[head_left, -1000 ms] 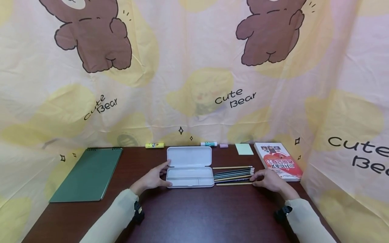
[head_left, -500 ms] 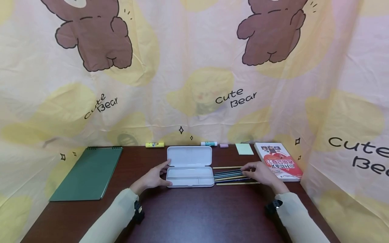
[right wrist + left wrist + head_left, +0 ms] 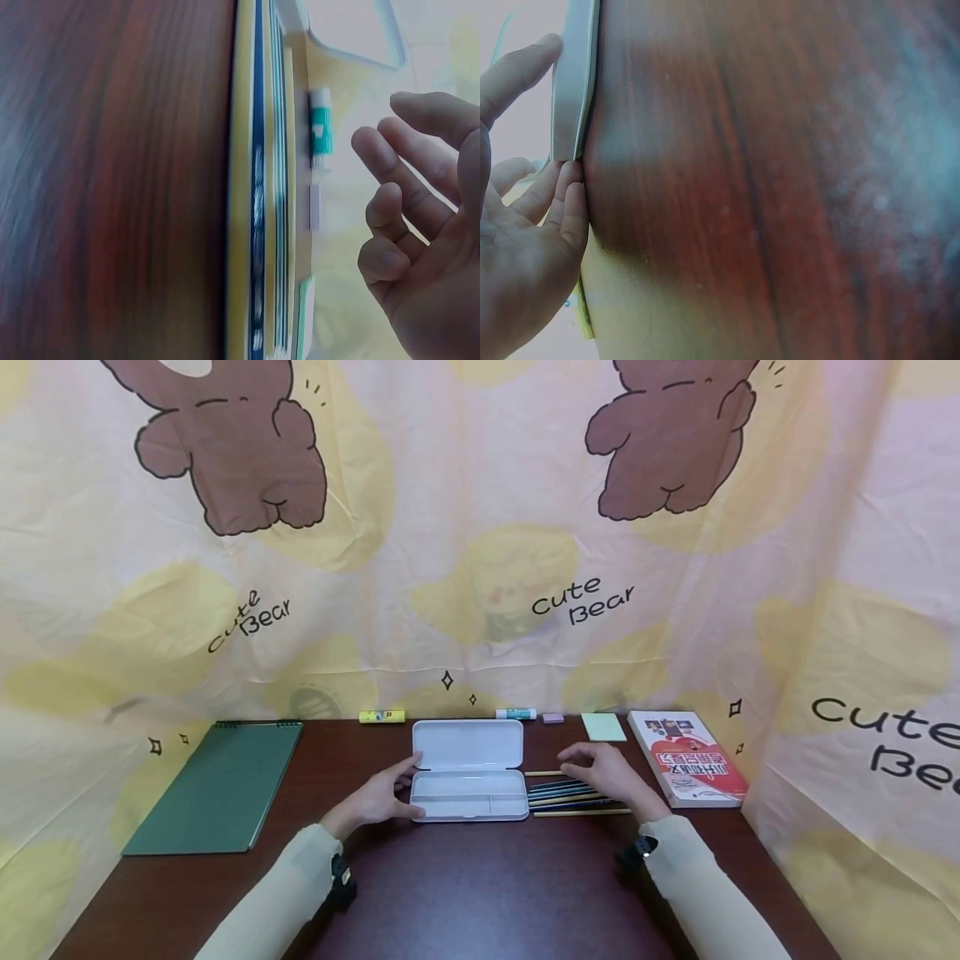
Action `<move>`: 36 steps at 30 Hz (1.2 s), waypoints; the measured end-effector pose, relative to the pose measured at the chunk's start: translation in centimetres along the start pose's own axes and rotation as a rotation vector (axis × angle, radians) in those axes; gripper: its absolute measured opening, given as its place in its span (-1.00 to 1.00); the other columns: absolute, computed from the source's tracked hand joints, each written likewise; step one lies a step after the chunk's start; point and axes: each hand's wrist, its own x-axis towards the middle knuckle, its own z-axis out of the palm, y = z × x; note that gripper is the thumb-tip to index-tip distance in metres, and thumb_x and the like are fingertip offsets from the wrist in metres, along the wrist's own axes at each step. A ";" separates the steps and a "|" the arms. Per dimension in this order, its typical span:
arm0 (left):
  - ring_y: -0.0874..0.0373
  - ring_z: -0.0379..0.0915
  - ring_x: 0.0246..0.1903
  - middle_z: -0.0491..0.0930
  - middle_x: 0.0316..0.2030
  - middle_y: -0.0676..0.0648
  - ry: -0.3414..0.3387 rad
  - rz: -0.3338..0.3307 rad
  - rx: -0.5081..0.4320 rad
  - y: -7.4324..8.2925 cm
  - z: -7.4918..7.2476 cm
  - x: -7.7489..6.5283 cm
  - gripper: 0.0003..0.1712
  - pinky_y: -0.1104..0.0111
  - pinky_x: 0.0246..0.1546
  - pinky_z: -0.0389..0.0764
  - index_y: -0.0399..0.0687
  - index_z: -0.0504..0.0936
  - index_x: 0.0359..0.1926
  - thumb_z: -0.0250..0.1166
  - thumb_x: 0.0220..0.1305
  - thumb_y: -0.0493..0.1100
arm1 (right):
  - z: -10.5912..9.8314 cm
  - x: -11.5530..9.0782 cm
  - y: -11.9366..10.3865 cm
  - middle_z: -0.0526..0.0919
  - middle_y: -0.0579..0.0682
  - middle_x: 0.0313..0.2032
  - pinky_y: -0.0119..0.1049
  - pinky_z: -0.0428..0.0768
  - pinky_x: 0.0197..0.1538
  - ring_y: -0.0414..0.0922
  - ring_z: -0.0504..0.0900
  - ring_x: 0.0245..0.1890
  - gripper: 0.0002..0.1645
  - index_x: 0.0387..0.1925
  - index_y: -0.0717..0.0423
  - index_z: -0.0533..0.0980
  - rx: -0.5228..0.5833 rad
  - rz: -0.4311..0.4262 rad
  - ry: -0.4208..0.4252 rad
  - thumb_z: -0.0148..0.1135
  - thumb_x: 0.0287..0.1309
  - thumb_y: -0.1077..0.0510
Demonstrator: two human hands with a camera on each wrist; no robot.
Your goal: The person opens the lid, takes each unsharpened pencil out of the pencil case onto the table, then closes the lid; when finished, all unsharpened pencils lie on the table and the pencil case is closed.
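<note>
A white pencil case (image 3: 506, 808) lies with its lid (image 3: 467, 745) swung back, its compartments bare. At its left end my left hand (image 3: 375, 797) grips it, thumb by the front corner and fingers at the back; the left wrist view has the thumb on the case's side (image 3: 571, 90). Several pencils (image 3: 566, 793), dark ones and natural wood ones, lie side by side just right of the case. Over them is my right hand (image 3: 603, 770), fingers loosely bent. In the right wrist view this hand (image 3: 431, 217) holds nothing and stands apart from the pencils (image 3: 259, 195).
Along the back lie a yellow tube (image 3: 382, 717), a glue stick (image 3: 516, 714), a purple eraser (image 3: 552, 718) and green sticky notes (image 3: 603, 727). A book (image 3: 693, 764) lies right, a green spiral pad (image 3: 217, 789) left. A printed curtain (image 3: 480, 568) closes off the back.
My right hand has moved left and away from me, from the pencils' right ends to over their middle. The left hand and the case have stayed put.
</note>
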 end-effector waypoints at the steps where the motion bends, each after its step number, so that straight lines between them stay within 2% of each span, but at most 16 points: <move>1: -0.03 0.39 0.29 0.41 0.34 -0.10 0.000 0.001 0.000 0.0 0.0 0.0 0.22 0.02 0.35 0.42 0.21 0.09 0.56 0.62 -0.05 -0.05 | 0.2 0.2 -0.3 0.73 -0.12 -0.08 -0.03 0.57 0.13 -0.10 0.60 -0.06 -0.66 0.02 -0.03 0.67 0.007 0.005 -0.001 0.34 0.26 -0.04; 13: -0.02 0.37 0.30 0.38 0.36 -0.08 -0.007 -0.004 0.000 -0.3 0.0 0.1 0.23 0.02 0.36 0.40 0.25 0.08 0.56 0.62 -0.05 -0.01 | 2.9 2.7 -2.7 0.75 -0.07 -0.12 -0.21 0.64 -0.07 -0.10 0.64 -0.14 -0.64 0.04 0.04 0.65 0.081 0.041 0.012 0.34 0.27 0.01; 20: -0.03 0.37 0.30 0.39 0.36 -0.09 -0.004 0.006 0.003 -0.4 0.1 0.1 0.22 0.02 0.36 0.41 0.24 0.09 0.56 0.62 -0.05 -0.02 | 4.1 3.8 -3.7 0.75 -0.03 -0.09 -0.18 0.66 -0.08 -0.10 0.66 -0.12 -0.66 0.05 0.00 0.65 0.094 0.061 0.008 0.32 0.28 0.03; 27: -0.03 0.38 0.30 0.39 0.36 -0.09 0.000 0.006 -0.001 -0.3 0.1 0.0 0.22 0.03 0.36 0.41 0.24 0.10 0.56 0.62 -0.06 -0.02 | 4.7 4.6 -4.2 0.74 0.00 -0.04 -0.16 0.70 -0.09 -0.06 0.68 -0.08 -0.64 0.10 -0.07 0.61 0.119 0.103 0.021 0.31 0.29 0.01; 36: -0.03 0.38 0.29 0.39 0.35 -0.08 0.004 0.008 0.004 -0.5 0.0 0.1 0.21 0.03 0.35 0.42 0.24 0.13 0.55 0.63 -0.07 -0.01 | 4.6 4.8 -4.6 0.73 -0.01 -0.06 -0.17 0.66 -0.09 -0.04 0.66 -0.04 -0.63 0.13 -0.03 0.56 0.118 0.054 0.077 0.28 0.33 0.04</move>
